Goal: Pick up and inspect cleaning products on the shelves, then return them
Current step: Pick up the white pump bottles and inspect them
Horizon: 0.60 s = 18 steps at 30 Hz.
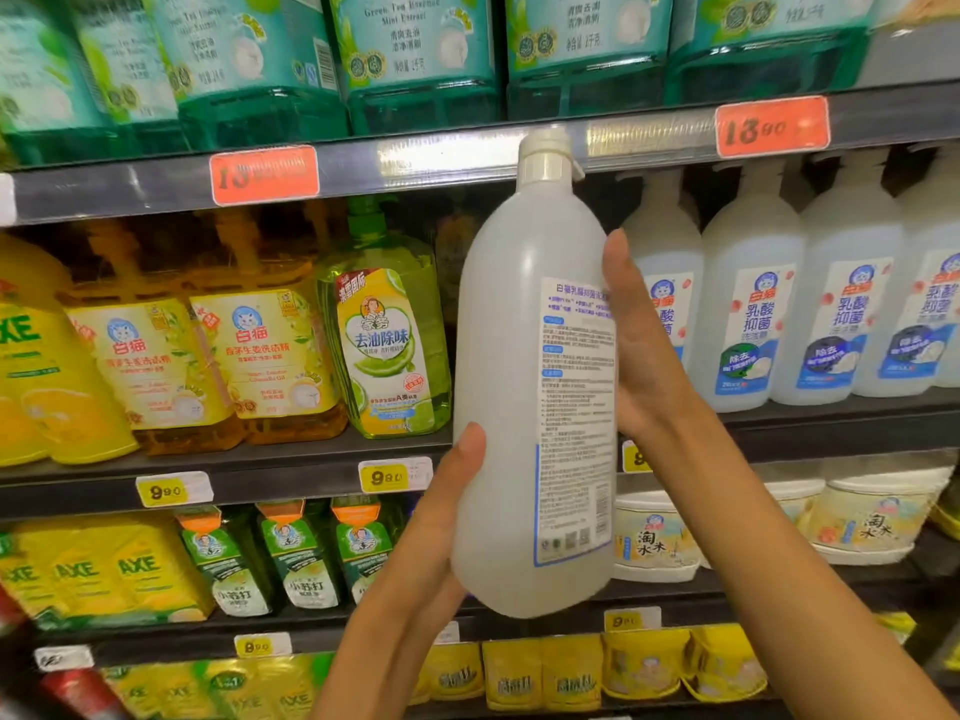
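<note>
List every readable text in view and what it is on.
"13.90": red price tag.
"9.90": yellow price tag.
"AXE": yellow packs.
"去油除味": green bottle.
"白猫": amber bottle.
"淘米水": white tub.
Back label of the held white bottle: fine print too small to read.

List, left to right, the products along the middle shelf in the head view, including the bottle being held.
Yellow AXE bottle → two amber bottles → green bottle → held white bottle → white bottles with blue labels.

even bright store light; edges blurred and bowed, centre sharp.
</note>
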Tool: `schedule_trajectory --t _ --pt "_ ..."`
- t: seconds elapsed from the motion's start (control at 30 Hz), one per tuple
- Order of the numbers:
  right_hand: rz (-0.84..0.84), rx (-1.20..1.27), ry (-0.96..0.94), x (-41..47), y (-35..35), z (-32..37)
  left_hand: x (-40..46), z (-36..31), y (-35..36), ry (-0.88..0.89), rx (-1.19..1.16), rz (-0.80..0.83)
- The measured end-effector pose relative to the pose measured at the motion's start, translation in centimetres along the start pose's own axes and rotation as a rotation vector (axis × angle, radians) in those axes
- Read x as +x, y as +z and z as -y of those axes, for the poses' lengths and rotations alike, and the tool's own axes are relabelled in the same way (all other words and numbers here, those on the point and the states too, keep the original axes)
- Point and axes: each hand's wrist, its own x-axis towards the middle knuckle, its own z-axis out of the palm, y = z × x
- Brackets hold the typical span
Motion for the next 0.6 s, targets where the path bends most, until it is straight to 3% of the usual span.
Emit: schedule_trajectory --t 0.07,0.17,0.33,0.5,0.6 --pt "0.061 0.092 -0.006 -0.1 -0.1 -0.3 0.0 0.5 0.1 -0.013 0.002 0.017" --pt "0.023 0.062 -0.086 -0.6 -0.4 -0.2 -0.1 0.3 -0.3 0.044 0.128 -0.038" --pt "-0.258 -0.31 -0.248 -0.9 0.2 -0.6 0.5 0.3 0.5 0.163 0.348 -0.218" --pt "-0.173 -0.428 -0.169 -1.7 -0.2 -0.8 1.4 2.1 1.8 0.062 0.225 -0.405" --pt "-0.124 -0.446 -0.129 -1.6 -0.8 -0.5 1.5 2.3 1.3 0.013 0.048 -0.424"
